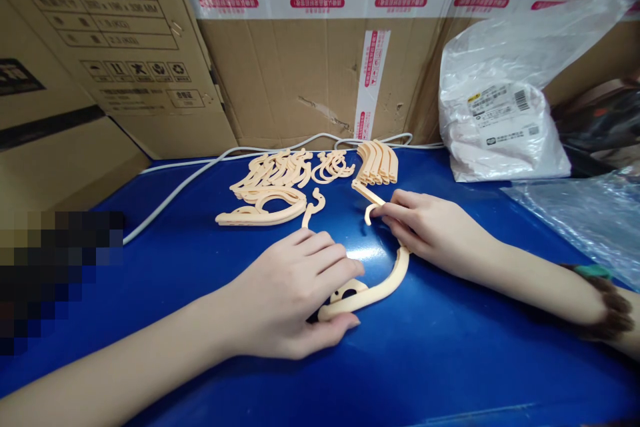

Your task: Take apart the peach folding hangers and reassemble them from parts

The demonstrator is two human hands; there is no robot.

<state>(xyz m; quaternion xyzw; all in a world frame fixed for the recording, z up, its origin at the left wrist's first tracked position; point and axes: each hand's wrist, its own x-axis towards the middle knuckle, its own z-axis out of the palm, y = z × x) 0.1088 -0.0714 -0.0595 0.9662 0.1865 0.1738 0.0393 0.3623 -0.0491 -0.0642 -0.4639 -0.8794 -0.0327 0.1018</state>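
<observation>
My left hand [300,287] is closed around a curved cream plastic hanger arm [387,290], with the thumb beneath it and the fingers over the top. A small hanger hook [314,203] sticks out beyond the knuckles. My right hand [417,220] pinches a cream hanger piece [370,193]; a short curled tip shows at the fingers, and the rest is hidden. The far end of the arm in my left hand reaches under my right hand; whether they touch I cannot tell.
Behind my hands lie a folded hanger [265,207], a heap of hanger parts [280,167], loose hooks [333,165] and a row of curved arms [377,163]. A white cable [185,193], cardboard boxes [300,67] and a white plastic bag [500,113] border the blue table [450,360].
</observation>
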